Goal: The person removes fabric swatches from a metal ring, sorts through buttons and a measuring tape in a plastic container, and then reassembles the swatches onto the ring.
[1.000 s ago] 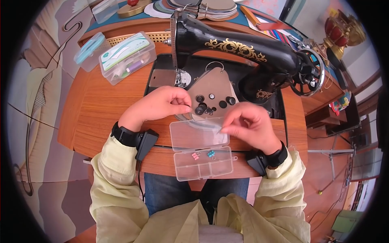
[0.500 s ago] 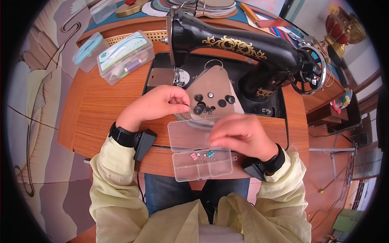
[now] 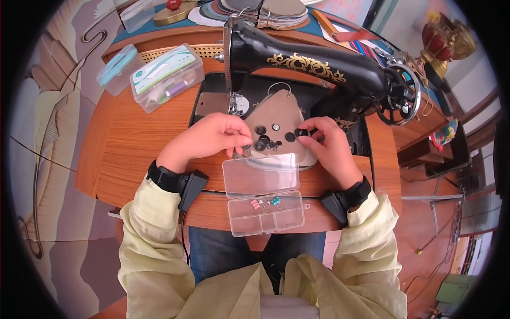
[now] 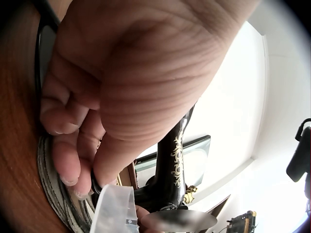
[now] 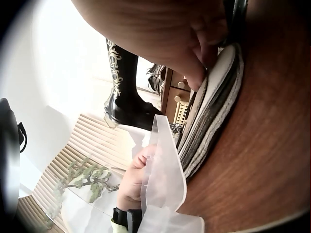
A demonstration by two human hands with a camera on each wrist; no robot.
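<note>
In the head view, several black buttons (image 3: 261, 129) and a silver-centred button (image 3: 275, 127) lie on a stack of taupe swatches (image 3: 276, 109) bound by a metal ring. My left hand (image 3: 215, 133) rests at the stack's left edge, thumb and forefinger pinching a small black button (image 4: 95, 185), mostly hidden by the fingers. On the right side of the stack, my right hand (image 3: 330, 146) pinches another black button (image 3: 300, 133). Below stands an open clear plastic box (image 3: 266, 223), with small pink clips (image 3: 256, 204) and teal clips (image 3: 275, 201) in its upper compartments.
A black sewing machine (image 3: 303, 56) with gold ornament stands behind the swatches, its handwheel (image 3: 402, 95) at right. A clear case with thread spools (image 3: 167, 80) sits on the left of the wooden table (image 3: 122, 143). More swatches (image 3: 281, 13) lie at the back.
My right hand dipped over the clear box with a small piece, and silvery bits now show between the pink and teal clips. It then moved up to the black buttons. My left hand stayed put.
</note>
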